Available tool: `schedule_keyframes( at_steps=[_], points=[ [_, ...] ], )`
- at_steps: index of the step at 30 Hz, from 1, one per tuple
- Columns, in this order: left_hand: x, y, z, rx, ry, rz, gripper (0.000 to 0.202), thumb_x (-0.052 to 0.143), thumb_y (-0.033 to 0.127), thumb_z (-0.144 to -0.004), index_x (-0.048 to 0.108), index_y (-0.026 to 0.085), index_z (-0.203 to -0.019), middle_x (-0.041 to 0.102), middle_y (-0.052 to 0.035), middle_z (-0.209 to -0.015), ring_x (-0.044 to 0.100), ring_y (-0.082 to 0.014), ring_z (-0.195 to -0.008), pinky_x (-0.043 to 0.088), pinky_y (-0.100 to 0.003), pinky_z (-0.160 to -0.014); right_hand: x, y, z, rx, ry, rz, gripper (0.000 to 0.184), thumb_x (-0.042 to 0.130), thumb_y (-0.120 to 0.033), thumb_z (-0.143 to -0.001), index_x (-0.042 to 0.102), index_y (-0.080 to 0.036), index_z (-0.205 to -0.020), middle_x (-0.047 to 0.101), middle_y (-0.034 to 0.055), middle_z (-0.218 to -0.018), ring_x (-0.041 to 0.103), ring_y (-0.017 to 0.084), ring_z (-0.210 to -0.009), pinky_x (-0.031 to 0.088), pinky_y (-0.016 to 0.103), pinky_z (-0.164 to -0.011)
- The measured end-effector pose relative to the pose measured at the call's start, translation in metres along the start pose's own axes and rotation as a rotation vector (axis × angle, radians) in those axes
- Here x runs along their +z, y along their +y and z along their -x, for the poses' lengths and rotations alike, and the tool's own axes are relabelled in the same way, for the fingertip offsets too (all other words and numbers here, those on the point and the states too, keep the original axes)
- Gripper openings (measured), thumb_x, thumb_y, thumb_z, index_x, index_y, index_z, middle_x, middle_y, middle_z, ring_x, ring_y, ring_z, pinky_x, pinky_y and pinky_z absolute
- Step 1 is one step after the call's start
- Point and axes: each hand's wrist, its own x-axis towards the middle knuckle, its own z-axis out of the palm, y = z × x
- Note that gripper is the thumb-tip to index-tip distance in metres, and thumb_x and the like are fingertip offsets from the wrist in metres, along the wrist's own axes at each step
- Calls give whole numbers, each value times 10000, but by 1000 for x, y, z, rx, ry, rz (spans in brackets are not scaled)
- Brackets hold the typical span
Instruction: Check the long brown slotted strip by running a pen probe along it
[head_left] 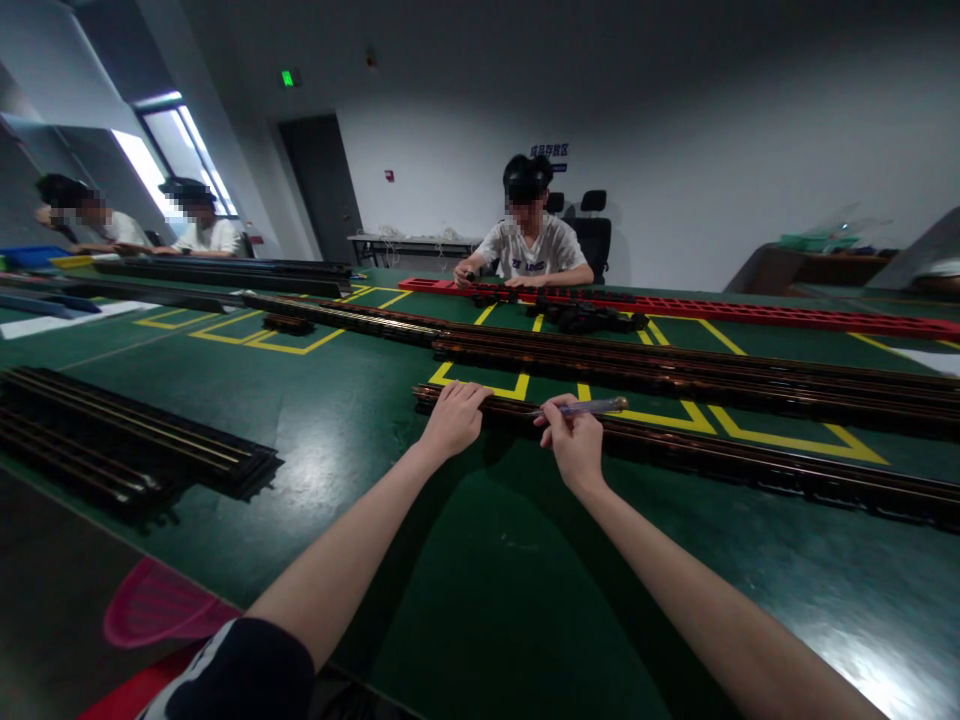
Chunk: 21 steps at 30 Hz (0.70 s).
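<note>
My left hand [452, 420] rests curled over the left end of a long dark rail [712, 455] that lies across the green table [480, 580]. My right hand [574, 445] pinches a thin translucent purple tool with a metal tip, like a small screwdriver [589, 406], held level just above the same rail. Both hands sit close together near the rail's left end.
More long dark rails [675, 365] lie beyond, over yellow floor-style markings. A stack of dark rails [127, 440] sits at the left. A red rail [675, 305] runs in front of a seated person [529, 245] opposite. Two more people [187, 225] sit far left. A pink object [154, 612] lies near my left elbow.
</note>
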Motion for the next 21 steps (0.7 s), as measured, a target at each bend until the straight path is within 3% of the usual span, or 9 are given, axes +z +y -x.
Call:
schedule_keyframes(
  at_steps=[10,21],
  points=[
    [0,1,2,72,-9,7,396,422,240,-884,545,155,-1250,614,-93,-1243,525,-227,-1165,329,-412,-1069,-3,4,-2,34,-47,-25,306,548,-478,-803,558,-182,-727,645,30,-617,545,115,-417,416,221,-403],
    [5,1,0,63,-26,-74,374,461,377,-895,553,164,-1188,624,-102,-1195,544,-264,-1115,369,-419,-992,-2,3,-2,41,-47,-40,322,550,-497,-796,550,-186,-713,643,23,-610,536,112,-407,420,224,-400]
  ],
)
